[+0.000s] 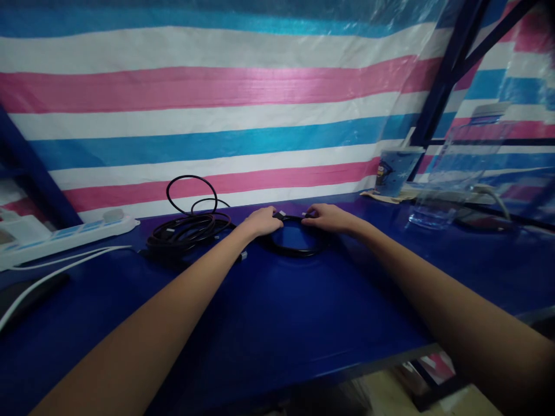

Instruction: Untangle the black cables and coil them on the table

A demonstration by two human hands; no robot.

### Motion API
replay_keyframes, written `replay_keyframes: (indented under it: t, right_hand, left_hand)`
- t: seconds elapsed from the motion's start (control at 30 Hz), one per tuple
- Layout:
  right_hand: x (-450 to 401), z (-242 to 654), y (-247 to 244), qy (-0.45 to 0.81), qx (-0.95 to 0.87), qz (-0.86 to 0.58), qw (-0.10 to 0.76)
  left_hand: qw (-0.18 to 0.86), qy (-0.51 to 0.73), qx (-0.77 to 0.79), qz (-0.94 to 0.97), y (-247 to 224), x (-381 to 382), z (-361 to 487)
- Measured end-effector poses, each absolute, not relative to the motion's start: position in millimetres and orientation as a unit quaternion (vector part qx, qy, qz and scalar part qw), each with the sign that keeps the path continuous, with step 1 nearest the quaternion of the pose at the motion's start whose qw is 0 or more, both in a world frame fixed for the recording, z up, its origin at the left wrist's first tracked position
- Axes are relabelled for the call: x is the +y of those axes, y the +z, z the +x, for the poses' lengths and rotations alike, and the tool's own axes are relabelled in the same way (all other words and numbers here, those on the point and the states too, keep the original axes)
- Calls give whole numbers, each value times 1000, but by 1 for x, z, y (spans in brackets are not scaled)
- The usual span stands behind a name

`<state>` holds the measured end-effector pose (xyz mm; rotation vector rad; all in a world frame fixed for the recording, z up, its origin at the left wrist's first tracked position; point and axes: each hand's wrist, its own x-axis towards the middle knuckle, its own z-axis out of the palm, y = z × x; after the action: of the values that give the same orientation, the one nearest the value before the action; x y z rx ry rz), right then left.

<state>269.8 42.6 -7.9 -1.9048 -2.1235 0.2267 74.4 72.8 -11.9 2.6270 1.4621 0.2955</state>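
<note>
A black cable (pixel 299 252) lies coiled in a ring on the blue tabletop, with metal-tipped plugs at its far side. My left hand (pixel 262 221) is closed on the ring's left part, beside one plug (pixel 280 215). On the other side my right hand (pixel 326 218) pinches the cable near the second plug (pixel 306 215). To the left sits a tangled pile of black cables (pixel 186 234), one loop standing up from it. A loose plug (pixel 243 256) pokes out beside my left forearm.
A white power strip (pixel 87 232) and white cords (pixel 65 263) lie at the left, near a dark flat object (pixel 34 294). At the right stand a patterned cup with a straw (pixel 396 170) and a clear plastic container (pixel 451 173). Striped sheeting (pixel 243 86) hangs behind the table (pixel 277 323).
</note>
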Motion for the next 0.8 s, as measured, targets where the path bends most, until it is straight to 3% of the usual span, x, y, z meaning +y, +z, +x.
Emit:
replay_keyframes:
  t: [0.17,0.27,0.4,0.53,0.6,0.67,0.8]
  right_hand:
    - [32,273,4,109,-712,-681,135]
    - [26,271,11,49,-701,-693,163]
    - [15,258,20,-84,-717,-633,279]
    - [-10,225,27,-83,-759,-514,390]
    - [-25,198,25,-41,-830,-425,360]
    - [-36,167,15,-24,-909,-324,261]
    - [-39,114,-11,-138,-945,-276,106]
  left_hand:
    - [94,160,474,861,-3,71,71]
    - [61,204,461,861,20,61,62]
    - [-2,233,458,858,53,35,25]
    - [-7,137,510,849,44,3,-30]
    - [-8,80,512,855,25,-5,-52]
    - [-57,51,501,862,9,-6,-66]
    - [-138,26,494,858,-1,6,-74]
